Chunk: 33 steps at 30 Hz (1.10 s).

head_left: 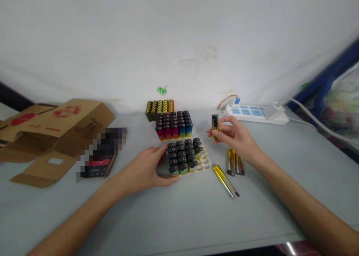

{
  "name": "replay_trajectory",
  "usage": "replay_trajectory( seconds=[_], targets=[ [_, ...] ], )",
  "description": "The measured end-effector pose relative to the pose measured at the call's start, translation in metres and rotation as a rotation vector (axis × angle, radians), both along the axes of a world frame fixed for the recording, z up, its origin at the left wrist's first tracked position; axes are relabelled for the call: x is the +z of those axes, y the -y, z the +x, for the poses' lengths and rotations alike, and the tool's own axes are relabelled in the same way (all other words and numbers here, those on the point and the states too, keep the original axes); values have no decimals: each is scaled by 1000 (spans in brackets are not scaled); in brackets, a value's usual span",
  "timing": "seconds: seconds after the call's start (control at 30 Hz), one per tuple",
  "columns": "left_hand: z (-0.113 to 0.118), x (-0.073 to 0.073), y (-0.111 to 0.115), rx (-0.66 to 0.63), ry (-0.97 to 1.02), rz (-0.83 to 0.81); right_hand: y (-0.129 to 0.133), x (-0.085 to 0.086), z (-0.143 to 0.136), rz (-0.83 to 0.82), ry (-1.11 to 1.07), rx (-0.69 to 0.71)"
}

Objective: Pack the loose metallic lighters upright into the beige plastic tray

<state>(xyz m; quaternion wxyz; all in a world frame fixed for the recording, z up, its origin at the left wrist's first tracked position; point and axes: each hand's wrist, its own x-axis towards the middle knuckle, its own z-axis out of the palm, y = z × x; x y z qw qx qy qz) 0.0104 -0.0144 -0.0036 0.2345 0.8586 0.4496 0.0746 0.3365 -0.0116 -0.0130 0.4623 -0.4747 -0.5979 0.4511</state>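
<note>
My left hand (148, 168) grips the left side of a white tray (206, 164) filled with several black-topped lighters (181, 159); bare slots show at its right side. Upright between the thumb and fingers of my right hand (234, 136) is a gold lighter with a dark top (215, 125), held to the right of the tray and above the table. One gold and silver lighter (226, 181) lies slanted on the table nearer to me. More gold lighters (235, 161) lie side by side below my right wrist.
Behind the tray stand a block of pink and blue lighters (174, 127) and a yellow-topped block (159, 108). An opened cardboard box (61, 117) is at the left, beside a partly pixelated phone (101, 162). A white power strip (249, 113) with cables lies at the back right.
</note>
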Motion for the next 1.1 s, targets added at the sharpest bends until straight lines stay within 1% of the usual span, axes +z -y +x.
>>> replay_trajectory(
  seconds=[0.1, 0.23, 0.43, 0.67, 0.77, 0.97, 1.03, 1.1],
  targets=[
    [0, 0, 0, -9, 5, -8, 5, 6, -8, -75, -122, 50],
    [1, 0, -1, -3, 11, -16, 6, 7, -12, -71, -132, 27],
    [1, -1, 0, 23, 21, -5, 6, 1, -17, 19, -23, -87],
    [1, 1, 0, 4, -8, 2, 10, 3, -14, 64, 131, -225],
    [1, 2, 0, 6, -4, -10, 5, 7, -13, 72, 189, -265],
    [2, 4, 1, 23, -27, -21, -17, 23, -20, 156, 350, -260],
    [2, 4, 1, 23, -29, -21, -23, 25, -24, 185, 362, -263],
    [2, 4, 1, 24, -31, -23, -27, 23, -27, 194, 360, -256]
  ],
)
